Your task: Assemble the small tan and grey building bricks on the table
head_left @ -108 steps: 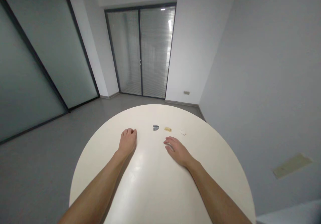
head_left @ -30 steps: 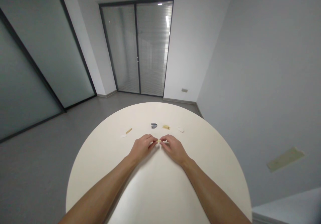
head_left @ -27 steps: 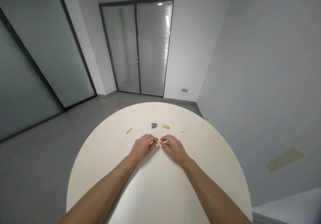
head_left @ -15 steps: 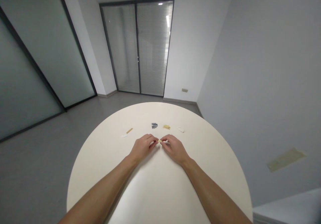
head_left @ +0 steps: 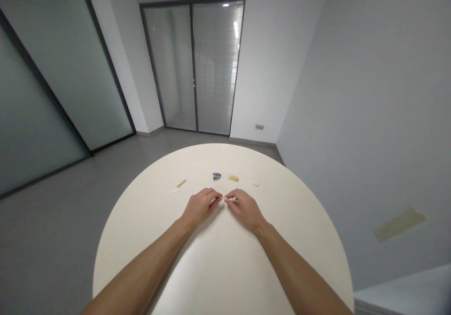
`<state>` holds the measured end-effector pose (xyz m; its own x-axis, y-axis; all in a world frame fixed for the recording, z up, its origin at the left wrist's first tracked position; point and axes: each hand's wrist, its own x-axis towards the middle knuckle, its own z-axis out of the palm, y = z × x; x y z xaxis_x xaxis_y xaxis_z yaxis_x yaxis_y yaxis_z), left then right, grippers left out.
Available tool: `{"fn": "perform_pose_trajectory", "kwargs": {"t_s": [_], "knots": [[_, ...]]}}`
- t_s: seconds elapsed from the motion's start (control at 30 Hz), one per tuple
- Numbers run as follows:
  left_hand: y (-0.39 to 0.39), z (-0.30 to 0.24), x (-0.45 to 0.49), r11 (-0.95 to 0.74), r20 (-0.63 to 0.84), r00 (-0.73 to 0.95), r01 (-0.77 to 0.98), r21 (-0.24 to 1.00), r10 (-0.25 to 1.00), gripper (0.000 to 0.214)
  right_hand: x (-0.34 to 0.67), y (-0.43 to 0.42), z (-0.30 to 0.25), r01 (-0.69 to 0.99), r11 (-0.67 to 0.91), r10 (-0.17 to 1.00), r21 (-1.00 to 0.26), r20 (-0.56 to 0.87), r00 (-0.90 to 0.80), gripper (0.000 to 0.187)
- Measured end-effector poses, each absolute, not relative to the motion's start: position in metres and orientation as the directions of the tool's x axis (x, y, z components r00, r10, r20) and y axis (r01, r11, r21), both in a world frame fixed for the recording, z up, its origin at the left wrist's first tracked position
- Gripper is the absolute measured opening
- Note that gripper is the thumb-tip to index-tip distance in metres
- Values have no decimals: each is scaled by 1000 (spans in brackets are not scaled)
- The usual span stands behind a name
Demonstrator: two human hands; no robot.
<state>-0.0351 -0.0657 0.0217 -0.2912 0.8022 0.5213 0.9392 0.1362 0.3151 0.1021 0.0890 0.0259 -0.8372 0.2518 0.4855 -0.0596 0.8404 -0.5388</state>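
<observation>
My left hand point(head_left: 204, 205) and my right hand point(head_left: 244, 207) meet near the middle of the round white table point(head_left: 218, 268). Pinched between the fingertips of both is a small pale yellow piece point(head_left: 224, 198), too small to name more exactly. Just beyond the hands lies a little cluster of dark grey pieces point(head_left: 216, 177). To its right is a yellow stack of small pieces point(head_left: 234, 178), and farther right some thin white pieces point(head_left: 254, 182). A narrow tan strip point(head_left: 182, 183) and a flat white strip point(head_left: 174, 191) rest to the left.
Beyond the table's far edge are the grey floor point(head_left: 151, 148) and a glazed door with blinds point(head_left: 214, 70). Frosted glass panels point(head_left: 59, 61) stand to the left. A plain wall point(head_left: 369, 108) runs along the right, with a beige patch point(head_left: 400, 224) on it.
Both hands keep nearly the same place and still pinch the small pale yellow piece. The view has shifted very slightly; the other pieces lie as before.
</observation>
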Motion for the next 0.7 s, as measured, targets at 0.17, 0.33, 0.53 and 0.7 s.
{"fn": "perform_pose_trajectory", "kwargs": {"t_s": [0.17, 0.33, 0.53, 0.7], "knots": [[-66, 22, -35, 147, 506, -296, 938, 315, 810, 18, 102, 89, 26, -60, 843, 247, -534, 485, -839, 14], [-66, 23, -34, 149, 501, -301, 936, 320, 812, 15, 102, 89, 26, -55, 840, 250, -539, 476, -843, 13], [-66, 21, -35, 148, 500, -301, 935, 322, 812, 16, 102, 88, 27, -54, 840, 251, -539, 475, -843, 11], [-66, 20, -36, 144, 508, -300, 935, 324, 807, 17, 103, 88, 27, -59, 837, 252, -544, 478, -841, 12]]}}
